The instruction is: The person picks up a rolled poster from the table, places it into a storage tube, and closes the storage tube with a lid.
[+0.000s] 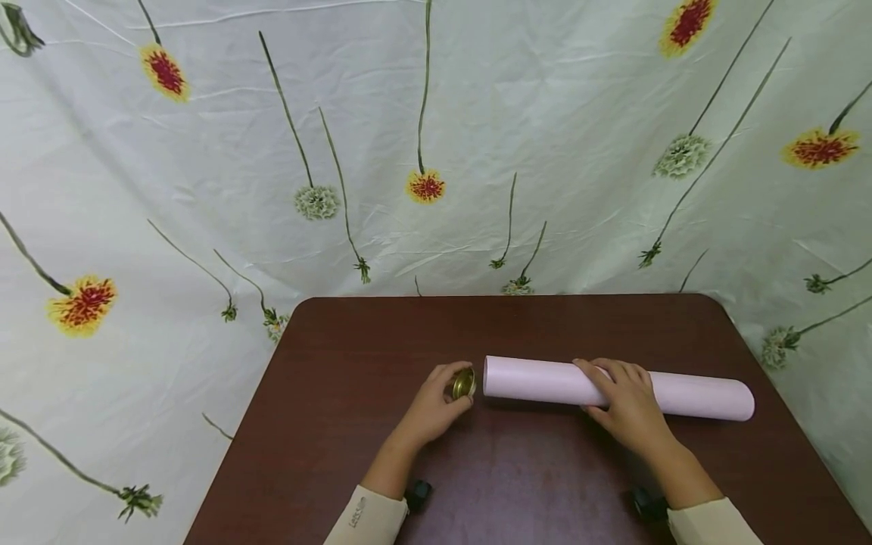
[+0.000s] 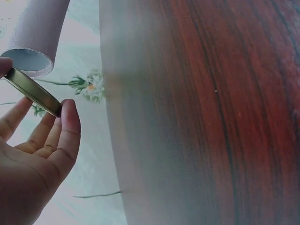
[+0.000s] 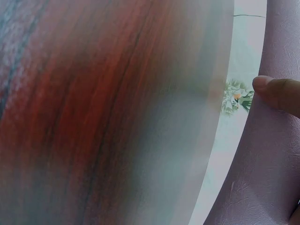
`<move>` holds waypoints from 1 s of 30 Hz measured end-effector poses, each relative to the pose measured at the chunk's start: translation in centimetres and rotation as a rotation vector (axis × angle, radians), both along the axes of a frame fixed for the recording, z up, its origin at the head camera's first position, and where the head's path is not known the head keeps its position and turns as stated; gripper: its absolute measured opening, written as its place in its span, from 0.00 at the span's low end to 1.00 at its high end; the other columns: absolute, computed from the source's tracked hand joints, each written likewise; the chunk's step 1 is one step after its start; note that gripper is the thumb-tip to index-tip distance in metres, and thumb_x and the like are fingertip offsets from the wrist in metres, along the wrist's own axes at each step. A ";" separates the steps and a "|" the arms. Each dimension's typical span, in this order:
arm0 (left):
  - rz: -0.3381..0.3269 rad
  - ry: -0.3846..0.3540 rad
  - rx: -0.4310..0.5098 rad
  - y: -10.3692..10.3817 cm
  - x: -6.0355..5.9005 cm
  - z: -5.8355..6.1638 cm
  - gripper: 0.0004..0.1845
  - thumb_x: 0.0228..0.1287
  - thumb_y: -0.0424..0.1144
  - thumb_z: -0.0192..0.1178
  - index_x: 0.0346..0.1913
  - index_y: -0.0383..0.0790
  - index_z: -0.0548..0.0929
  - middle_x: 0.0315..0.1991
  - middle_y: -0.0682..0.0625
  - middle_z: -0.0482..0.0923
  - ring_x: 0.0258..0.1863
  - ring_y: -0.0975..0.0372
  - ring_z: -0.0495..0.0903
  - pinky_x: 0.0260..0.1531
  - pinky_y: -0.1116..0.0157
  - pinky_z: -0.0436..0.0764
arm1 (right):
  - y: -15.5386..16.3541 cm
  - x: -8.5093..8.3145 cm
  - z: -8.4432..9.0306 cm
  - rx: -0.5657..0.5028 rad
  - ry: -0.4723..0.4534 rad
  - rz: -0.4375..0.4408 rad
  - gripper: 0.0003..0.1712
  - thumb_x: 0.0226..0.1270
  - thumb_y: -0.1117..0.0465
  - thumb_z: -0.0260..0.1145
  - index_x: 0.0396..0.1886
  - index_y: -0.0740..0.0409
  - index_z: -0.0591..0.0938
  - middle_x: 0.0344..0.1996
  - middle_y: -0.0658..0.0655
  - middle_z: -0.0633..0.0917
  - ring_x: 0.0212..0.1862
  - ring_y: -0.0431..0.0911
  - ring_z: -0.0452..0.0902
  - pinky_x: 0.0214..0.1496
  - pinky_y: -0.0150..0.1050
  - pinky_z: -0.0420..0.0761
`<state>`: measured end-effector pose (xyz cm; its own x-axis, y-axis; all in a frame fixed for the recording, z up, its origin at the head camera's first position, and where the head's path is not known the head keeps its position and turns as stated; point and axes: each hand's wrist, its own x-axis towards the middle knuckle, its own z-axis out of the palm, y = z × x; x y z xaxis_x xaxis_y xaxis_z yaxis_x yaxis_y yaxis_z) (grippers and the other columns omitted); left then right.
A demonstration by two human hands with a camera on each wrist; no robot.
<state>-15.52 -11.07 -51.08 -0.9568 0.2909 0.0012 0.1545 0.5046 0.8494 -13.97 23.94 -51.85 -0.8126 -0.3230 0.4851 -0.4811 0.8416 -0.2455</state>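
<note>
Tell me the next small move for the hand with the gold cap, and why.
Probably slide the gold cap rightward onto the open end of the pink tube. The left hand pinches the cap just beside that open end, not yet touching, while the right hand steadies the tube lying on the table.

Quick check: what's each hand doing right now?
Left hand: pinches a gold metal lid by its rim, just off the tube's open end.
Right hand: grips the pink tube lying on the table.
</note>
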 end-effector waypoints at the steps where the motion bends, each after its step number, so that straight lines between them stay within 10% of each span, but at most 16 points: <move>1: 0.000 -0.002 0.008 0.0 0.0 0.0 0.31 0.65 0.39 0.63 0.71 0.54 0.72 0.63 0.46 0.72 0.47 0.56 0.79 0.37 0.67 0.80 | 0.0 0.0 0.0 0.001 0.001 0.002 0.51 0.37 0.61 0.86 0.67 0.47 0.76 0.51 0.59 0.81 0.55 0.61 0.74 0.59 0.62 0.63; 30: -0.032 0.004 0.104 0.1 0.0 0.2 0.31 0.68 0.49 0.66 0.72 0.52 0.72 0.61 0.50 0.75 0.58 0.55 0.78 0.48 0.64 0.81 | -0.7 0.3 0.2 0.013 0.004 0.033 0.51 0.37 0.61 0.87 0.68 0.46 0.76 0.51 0.58 0.81 0.55 0.60 0.74 0.59 0.60 0.64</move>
